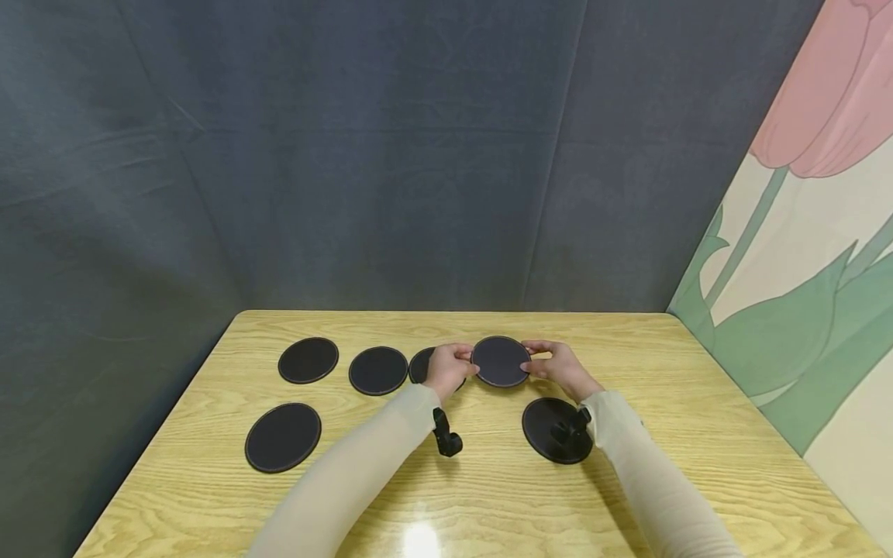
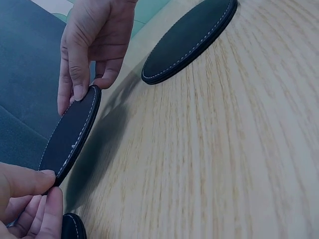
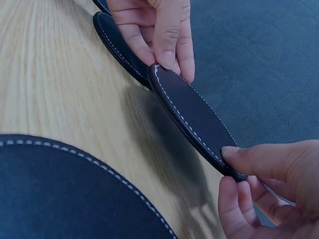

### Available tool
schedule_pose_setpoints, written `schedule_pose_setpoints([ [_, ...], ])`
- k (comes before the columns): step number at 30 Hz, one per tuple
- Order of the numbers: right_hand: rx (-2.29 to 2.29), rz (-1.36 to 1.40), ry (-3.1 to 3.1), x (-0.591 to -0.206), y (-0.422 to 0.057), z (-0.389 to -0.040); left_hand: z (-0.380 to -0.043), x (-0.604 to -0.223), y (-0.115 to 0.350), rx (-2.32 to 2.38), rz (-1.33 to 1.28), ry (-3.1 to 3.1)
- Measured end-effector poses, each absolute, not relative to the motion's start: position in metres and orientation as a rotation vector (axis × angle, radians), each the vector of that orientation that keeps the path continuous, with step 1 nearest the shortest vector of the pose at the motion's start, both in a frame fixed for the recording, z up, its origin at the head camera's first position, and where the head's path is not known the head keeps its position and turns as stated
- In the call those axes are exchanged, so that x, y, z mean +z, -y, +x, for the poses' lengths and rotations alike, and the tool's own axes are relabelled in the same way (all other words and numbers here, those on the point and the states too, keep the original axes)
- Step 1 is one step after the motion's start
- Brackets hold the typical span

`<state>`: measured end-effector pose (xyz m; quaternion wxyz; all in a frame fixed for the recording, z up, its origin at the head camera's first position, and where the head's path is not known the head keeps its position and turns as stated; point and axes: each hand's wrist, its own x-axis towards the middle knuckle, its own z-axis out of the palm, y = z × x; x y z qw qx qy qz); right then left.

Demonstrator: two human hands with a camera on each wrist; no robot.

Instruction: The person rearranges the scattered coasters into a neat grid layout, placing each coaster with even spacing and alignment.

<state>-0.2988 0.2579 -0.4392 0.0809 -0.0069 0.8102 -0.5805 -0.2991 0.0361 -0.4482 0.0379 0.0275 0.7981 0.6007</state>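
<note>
Between both hands, a round black coaster (image 1: 500, 361) with pale edge stitching is held just above the table, a shadow under it. My left hand (image 1: 448, 368) pinches its left edge, thumb on the upper face and fingers beneath. On the opposite edge, my right hand (image 1: 560, 367) pinches it the same way. In the left wrist view the lifted coaster (image 2: 71, 134) appears tilted, with small whitish marks near its rim. Another black coaster (image 1: 422, 364) lies partly hidden behind my left hand. Below my right wrist rests one more coaster (image 1: 547, 430), partly covered by the wrist camera.
On the wooden table (image 1: 481, 496), further black coasters lie flat at the left: one at the back (image 1: 308, 359), one beside it (image 1: 378, 370) and one nearer the front (image 1: 283, 437). A dark curtain (image 1: 418, 155) hangs behind; a tulip-painted wall (image 1: 802, 310) stands at the right.
</note>
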Motion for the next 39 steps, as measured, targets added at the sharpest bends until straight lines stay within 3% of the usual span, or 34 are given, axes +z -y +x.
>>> schedule_pose_setpoints([
  [39, -1.679, 0.077, -2.420, -0.4495, -0.2522, -0.3085, -0.3032, -0.4548, -0.0352, 1.691, 0.072, -2.529],
])
